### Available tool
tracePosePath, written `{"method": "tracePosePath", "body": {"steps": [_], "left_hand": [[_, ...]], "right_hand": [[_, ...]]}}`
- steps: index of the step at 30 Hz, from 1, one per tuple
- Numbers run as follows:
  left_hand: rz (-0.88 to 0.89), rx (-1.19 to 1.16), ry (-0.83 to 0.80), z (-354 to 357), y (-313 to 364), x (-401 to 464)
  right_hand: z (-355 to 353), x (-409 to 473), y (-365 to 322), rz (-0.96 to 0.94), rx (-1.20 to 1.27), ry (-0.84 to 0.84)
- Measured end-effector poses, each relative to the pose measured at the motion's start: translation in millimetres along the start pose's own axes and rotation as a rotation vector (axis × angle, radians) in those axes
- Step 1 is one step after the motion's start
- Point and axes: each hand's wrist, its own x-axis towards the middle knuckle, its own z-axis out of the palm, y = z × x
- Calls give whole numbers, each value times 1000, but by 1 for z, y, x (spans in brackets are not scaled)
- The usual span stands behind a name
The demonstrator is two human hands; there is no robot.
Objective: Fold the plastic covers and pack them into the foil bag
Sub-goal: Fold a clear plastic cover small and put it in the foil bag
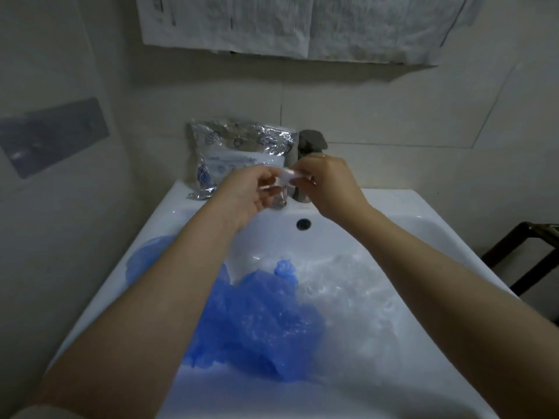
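Above the sink (453,225), left hand (251,192) and right hand (329,182) pinch a small clear folded cover (287,176); foil bag (242,152) stands just behind, nearer the left.

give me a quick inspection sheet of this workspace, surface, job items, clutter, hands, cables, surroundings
surface: white sink, basin holding loose plastic.
job's things: foil bag upright at the back rim against the wall, left of the tap; blue covers crumpled in the basin and over its left rim; clear covers beside them on the right; a small folded clear piece held above the basin.
clutter: nothing seen.
hands: left hand and right hand both pinch the folded piece in front of the bag.
cables: nothing seen.
surroundings: tiled wall, papers hung above, grey plate on the left wall, dark frame at right.
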Motion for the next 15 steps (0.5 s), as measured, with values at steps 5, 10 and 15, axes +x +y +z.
{"method": "tracePosePath", "body": {"steps": [5,10,15], "left_hand": [[361,476,182,-14,33,44],[574,1312,136,-35,56,84],[524,1720,24,-39,69,120]], "right_hand": [[6,49,-2,144,-21,25],[13,92,6,243,-42,0],[15,139,18,279,-17,-25]]}}
